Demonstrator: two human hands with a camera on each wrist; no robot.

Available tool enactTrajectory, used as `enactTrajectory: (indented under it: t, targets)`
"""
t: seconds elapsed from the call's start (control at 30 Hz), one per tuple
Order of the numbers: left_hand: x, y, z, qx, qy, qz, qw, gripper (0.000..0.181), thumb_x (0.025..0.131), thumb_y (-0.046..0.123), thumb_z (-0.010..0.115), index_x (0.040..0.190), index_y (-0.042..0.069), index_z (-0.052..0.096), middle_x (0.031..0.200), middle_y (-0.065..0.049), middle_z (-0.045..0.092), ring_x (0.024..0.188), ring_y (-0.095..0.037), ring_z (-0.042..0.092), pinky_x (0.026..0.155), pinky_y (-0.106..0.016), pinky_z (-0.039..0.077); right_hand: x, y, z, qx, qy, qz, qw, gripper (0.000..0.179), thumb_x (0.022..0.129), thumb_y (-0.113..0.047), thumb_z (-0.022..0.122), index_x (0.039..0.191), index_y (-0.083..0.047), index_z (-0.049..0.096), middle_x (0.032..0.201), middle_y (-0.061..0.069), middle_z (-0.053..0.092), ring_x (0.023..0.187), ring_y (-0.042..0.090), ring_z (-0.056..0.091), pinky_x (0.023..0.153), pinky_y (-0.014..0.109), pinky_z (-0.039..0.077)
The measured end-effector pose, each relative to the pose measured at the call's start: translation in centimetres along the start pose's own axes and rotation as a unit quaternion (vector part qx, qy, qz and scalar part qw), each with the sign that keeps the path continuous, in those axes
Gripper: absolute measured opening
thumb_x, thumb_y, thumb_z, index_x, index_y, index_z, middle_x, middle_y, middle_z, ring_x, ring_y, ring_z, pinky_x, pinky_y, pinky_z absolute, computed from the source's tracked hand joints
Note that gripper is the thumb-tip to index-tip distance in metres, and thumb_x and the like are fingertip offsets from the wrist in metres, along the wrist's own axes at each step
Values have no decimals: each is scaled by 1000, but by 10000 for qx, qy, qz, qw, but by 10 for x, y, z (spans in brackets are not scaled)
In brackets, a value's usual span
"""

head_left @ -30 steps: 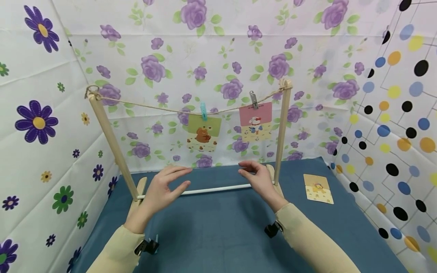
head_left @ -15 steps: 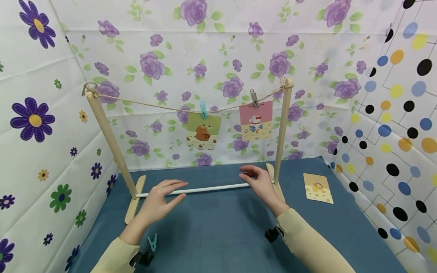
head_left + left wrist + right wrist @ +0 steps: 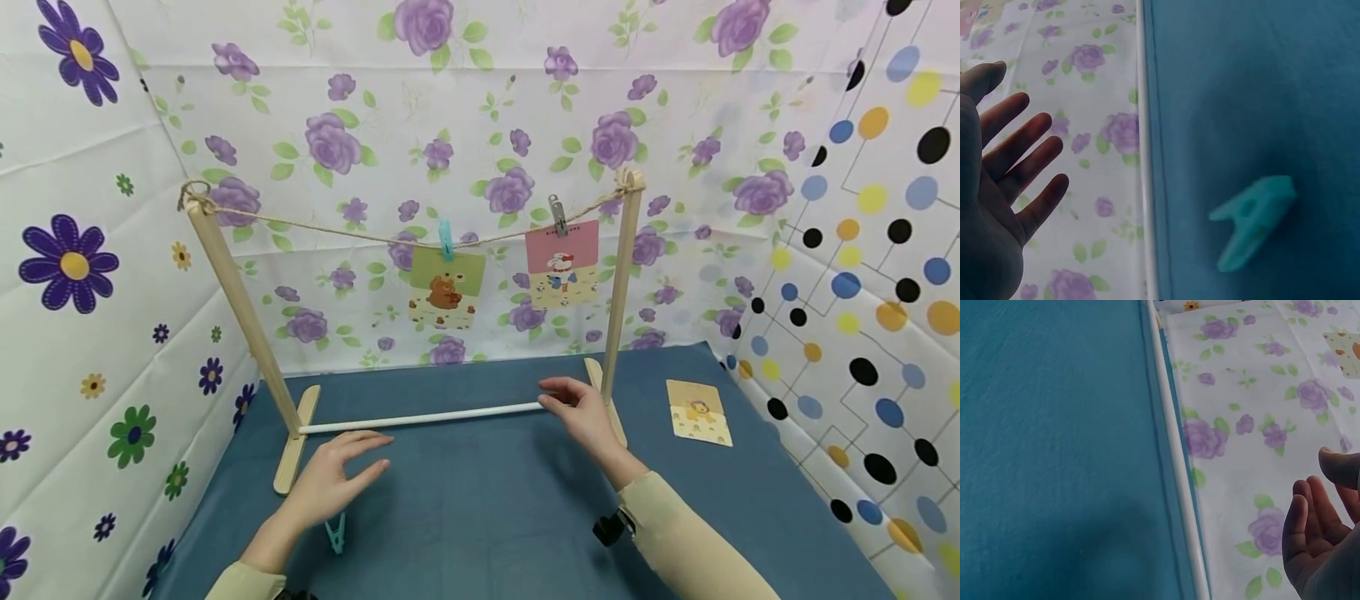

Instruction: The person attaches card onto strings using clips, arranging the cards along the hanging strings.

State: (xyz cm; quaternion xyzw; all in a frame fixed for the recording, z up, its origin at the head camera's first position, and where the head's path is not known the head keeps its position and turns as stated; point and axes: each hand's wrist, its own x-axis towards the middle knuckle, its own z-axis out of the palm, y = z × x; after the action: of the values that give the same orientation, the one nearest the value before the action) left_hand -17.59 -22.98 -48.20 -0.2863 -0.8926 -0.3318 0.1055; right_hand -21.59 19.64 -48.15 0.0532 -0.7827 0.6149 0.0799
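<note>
Both my hands are raised above the blue cloth and hold nothing. My left hand [image 3: 330, 475], its fingers apart, is near a teal clothespin [image 3: 336, 533] lying on the cloth; the left wrist view shows this clothespin [image 3: 1257, 222] to the right of the hand [image 3: 1007, 169]. Near the right end of the white rod [image 3: 450, 414] is my right hand [image 3: 585, 412], fingers slightly bent. On the twine [image 3: 337, 233] hang a green bear card [image 3: 446, 287] under a blue clothespin [image 3: 446, 240] and a pink rabbit card [image 3: 562, 265] under a grey metal clip [image 3: 557, 215].
Wooden posts [image 3: 243, 321] with flat feet carry the twine; the right post [image 3: 622, 292] stands just beyond my right hand. A yellow lion card [image 3: 698, 412] lies flat on the cloth at the right. Patterned sheets enclose the back and sides.
My left hand has moved down and left, toward the front, and the teal clothespin has come into view beside it. My right hand has shifted slightly right and down.
</note>
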Motion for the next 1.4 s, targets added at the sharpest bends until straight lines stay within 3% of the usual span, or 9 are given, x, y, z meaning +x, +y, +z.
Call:
enactTrajectory:
  t: [0.2,0.43,0.73,1.03,1.23,1.4]
  targets:
    - [-11,-8,3,-39,-126,-350,9993,31,102,29,77,133,24,77,133,4,71,122,-28,68,97,-57,58,-2,20,-9,-26,79,-20,10000,30,102,-12,76,130,-2,75,130,17,72,115,28,70,88,23,58]
    - [-23,-16,5,-58,-208,-641,9977,31,101,27,78,132,25,78,132,6,71,123,-28,68,98,-58,57,-9,24,-21,-160,172,64,9997,29,101,-13,78,128,-2,76,128,19,73,108,22,72,86,24,60]
    - [-35,-26,3,-171,-386,-1047,9936,34,101,26,79,133,15,78,132,1,72,123,-32,68,100,-61,55,-14,34,-39,-228,75,297,9993,31,101,-14,77,130,-3,75,127,16,74,110,22,70,86,23,59]
    - [-42,-34,-1,-118,-504,-1321,9899,36,100,28,80,133,15,77,132,-3,71,124,-34,67,100,-61,55,-20,47,-61,-418,-373,420,9975,32,102,-15,77,130,1,73,126,18,73,109,23,70,85,26,59]
    - [-45,-36,-6,-171,-594,-1453,9875,38,100,29,80,135,14,76,134,-6,70,125,-37,67,101,-62,55,-24,56,-75,-423,-381,757,9955,35,102,-16,77,132,1,72,126,15,74,108,19,70,89,33,61]
    - [-49,-40,-11,-208,-712,-1559,9850,39,101,32,79,135,15,76,135,-6,69,127,-37,65,102,-64,53,-27,61,-89,-492,-419,808,9946,35,103,-19,76,133,-2,72,130,16,72,109,20,69,90,35,61]
